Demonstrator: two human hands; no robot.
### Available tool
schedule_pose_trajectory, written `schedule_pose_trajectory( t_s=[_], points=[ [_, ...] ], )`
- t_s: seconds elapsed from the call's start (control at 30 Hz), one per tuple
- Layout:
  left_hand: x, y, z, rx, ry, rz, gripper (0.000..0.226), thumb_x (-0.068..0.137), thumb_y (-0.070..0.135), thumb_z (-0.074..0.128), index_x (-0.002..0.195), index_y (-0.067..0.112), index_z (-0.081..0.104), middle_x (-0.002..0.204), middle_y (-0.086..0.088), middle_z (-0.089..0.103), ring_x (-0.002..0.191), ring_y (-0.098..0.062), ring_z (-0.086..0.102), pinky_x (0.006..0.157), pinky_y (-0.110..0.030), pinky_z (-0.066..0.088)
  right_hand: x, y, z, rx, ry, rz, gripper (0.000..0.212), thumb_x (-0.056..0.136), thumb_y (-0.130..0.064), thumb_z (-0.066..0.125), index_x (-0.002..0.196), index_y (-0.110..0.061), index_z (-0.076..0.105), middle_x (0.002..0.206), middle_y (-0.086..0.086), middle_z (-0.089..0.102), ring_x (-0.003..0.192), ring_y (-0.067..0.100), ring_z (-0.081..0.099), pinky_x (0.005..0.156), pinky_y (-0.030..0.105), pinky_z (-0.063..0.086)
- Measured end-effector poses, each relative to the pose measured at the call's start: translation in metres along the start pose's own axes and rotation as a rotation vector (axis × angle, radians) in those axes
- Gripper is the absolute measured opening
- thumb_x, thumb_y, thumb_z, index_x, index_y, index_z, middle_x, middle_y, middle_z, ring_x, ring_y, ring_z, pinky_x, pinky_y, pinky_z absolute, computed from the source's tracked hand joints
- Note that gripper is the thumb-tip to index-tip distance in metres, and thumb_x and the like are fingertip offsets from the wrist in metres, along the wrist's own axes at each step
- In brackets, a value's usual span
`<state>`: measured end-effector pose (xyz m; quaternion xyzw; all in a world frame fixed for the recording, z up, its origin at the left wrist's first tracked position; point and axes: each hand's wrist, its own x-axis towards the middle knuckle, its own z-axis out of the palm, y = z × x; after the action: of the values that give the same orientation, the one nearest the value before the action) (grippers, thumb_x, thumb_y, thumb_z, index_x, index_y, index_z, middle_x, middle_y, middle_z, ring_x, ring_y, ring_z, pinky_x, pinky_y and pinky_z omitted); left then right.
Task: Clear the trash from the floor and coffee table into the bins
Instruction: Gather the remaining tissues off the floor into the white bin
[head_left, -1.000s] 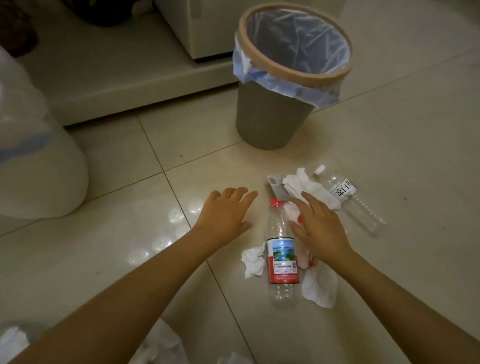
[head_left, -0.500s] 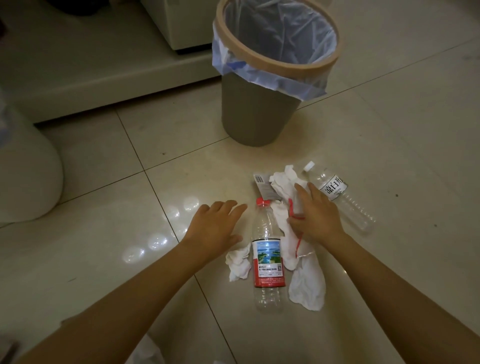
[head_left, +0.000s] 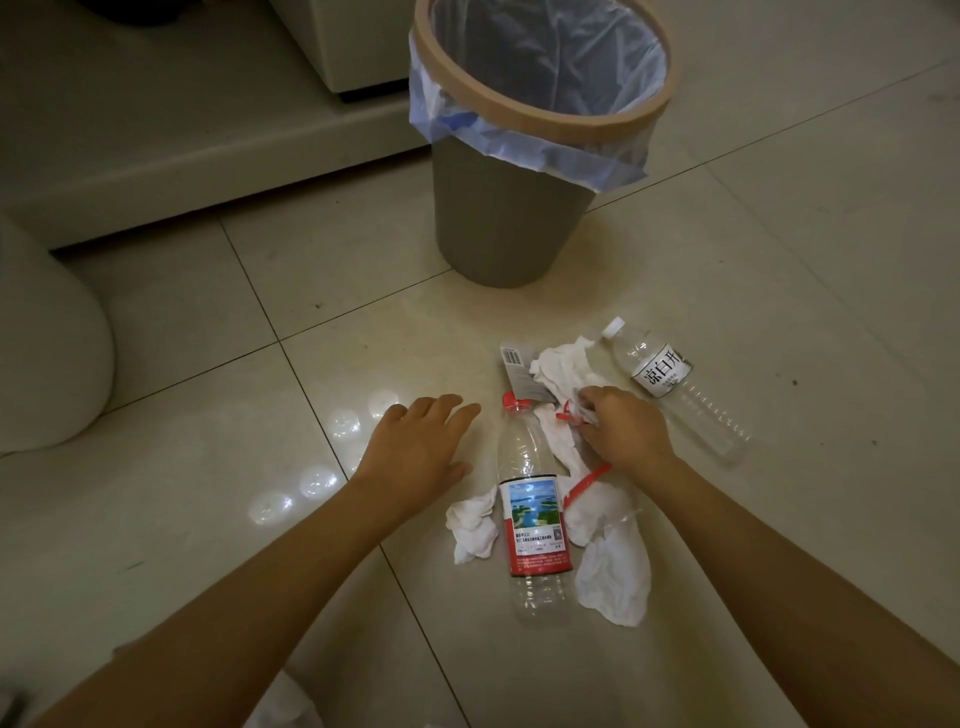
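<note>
Trash lies on the tiled floor in front of a grey bin lined with a pale blue bag. A clear bottle with a red cap and red label lies lengthwise. To its right is a heap of white tissues and clear wrapping with red strips. My right hand has its fingers curled into the top of that heap, pinching the crumpled wrapping. My left hand hovers flat and open left of the bottle, holding nothing. A second clear bottle with a white cap lies to the right.
A small crumpled tissue lies left of the red-label bottle, and a grey card with a barcode sits near its cap. A rounded white object stands at the left. A raised step runs behind the bin. More tissue shows at the bottom edge.
My right hand's fingers have curled from lying flat on the tissue heap to pinching it. My left hand stays open beside the bottle. The view has shifted closer to the bin.
</note>
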<state>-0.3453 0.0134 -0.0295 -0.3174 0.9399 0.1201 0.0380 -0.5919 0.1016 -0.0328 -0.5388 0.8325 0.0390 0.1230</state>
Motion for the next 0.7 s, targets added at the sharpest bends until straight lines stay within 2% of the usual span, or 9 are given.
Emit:
schedule_pose_trajectory(
  t_s=[0.1,0.23,0.33,0.4,0.5,0.57,0.63,0.7],
  points=[
    [0.000,-0.001,-0.002,0.003,0.012,-0.004,0.067,0.092,0.050,0.048,0.148,0.028,0.019,0.155,0.001,0.025,0.137,-0.020,0.031,0.107,-0.035,0.030,-0.008,-0.001,0.000,-0.066,0.051,-0.066,0.017,0.087,-0.028,0.056,0.097,-0.019,0.067,0.094,0.002,0.066,0.081,0.022,0.063,0.065,0.030,0.047],
    [-0.002,-0.005,-0.003,0.005,0.013,-0.002,0.065,0.093,0.049,0.046,0.148,0.028,0.020,0.155,0.001,0.025,0.138,-0.020,0.030,0.106,-0.034,0.029,-0.018,-0.003,-0.006,0.132,0.245,-0.125,0.009,0.079,-0.022,0.069,0.085,-0.016,0.072,0.082,0.001,0.065,0.070,0.023,0.061,0.058,0.029,0.045],
    [-0.003,-0.007,-0.003,0.010,0.008,-0.011,0.064,0.093,0.049,0.046,0.148,0.027,0.020,0.155,0.002,0.025,0.137,-0.020,0.030,0.105,-0.034,0.030,-0.020,-0.004,-0.016,0.254,0.456,-0.134,0.009,0.078,-0.016,0.073,0.087,-0.015,0.071,0.086,-0.001,0.065,0.070,0.017,0.061,0.056,0.023,0.042],
    [-0.002,-0.008,-0.003,-0.004,0.004,-0.021,0.064,0.093,0.049,0.046,0.148,0.027,0.021,0.154,0.002,0.026,0.137,-0.020,0.031,0.105,-0.035,0.030,-0.014,-0.005,-0.021,0.369,0.517,-0.093,0.012,0.079,-0.016,0.073,0.090,-0.016,0.069,0.092,-0.004,0.063,0.074,0.012,0.060,0.058,0.019,0.041],
    [0.002,-0.010,-0.004,-0.038,0.016,-0.036,0.062,0.092,0.051,0.046,0.146,0.028,0.024,0.152,0.003,0.030,0.134,-0.020,0.036,0.103,-0.034,0.033,-0.002,-0.012,-0.024,0.645,0.482,-0.030,0.015,0.078,-0.016,0.074,0.092,-0.015,0.068,0.101,-0.006,0.054,0.088,0.005,0.055,0.071,0.007,0.040],
    [0.008,-0.009,-0.004,-0.103,0.029,-0.056,0.061,0.091,0.051,0.047,0.145,0.028,0.028,0.149,0.003,0.036,0.129,-0.020,0.042,0.099,-0.034,0.036,0.005,-0.018,-0.022,0.689,0.418,-0.017,0.016,0.077,-0.017,0.075,0.091,-0.015,0.067,0.109,-0.008,0.047,0.097,0.003,0.050,0.076,0.005,0.038],
    [0.024,-0.004,-0.005,-0.257,0.022,-0.139,0.060,0.090,0.051,0.051,0.143,0.027,0.032,0.142,0.001,0.045,0.121,-0.021,0.049,0.092,-0.034,0.041,0.012,-0.021,-0.018,0.668,0.372,0.002,0.017,0.077,-0.020,0.076,0.091,-0.016,0.067,0.118,-0.008,0.043,0.104,0.002,0.046,0.076,0.004,0.036],
    [0.045,0.001,-0.007,-0.532,-0.028,-0.295,0.059,0.090,0.050,0.053,0.141,0.028,0.033,0.134,-0.002,0.053,0.113,-0.022,0.055,0.087,-0.035,0.044,0.015,-0.021,-0.014,0.685,0.334,0.048,0.015,0.079,-0.022,0.074,0.091,-0.018,0.066,0.125,-0.007,0.045,0.108,0.004,0.045,0.077,0.004,0.032]
  ],
)
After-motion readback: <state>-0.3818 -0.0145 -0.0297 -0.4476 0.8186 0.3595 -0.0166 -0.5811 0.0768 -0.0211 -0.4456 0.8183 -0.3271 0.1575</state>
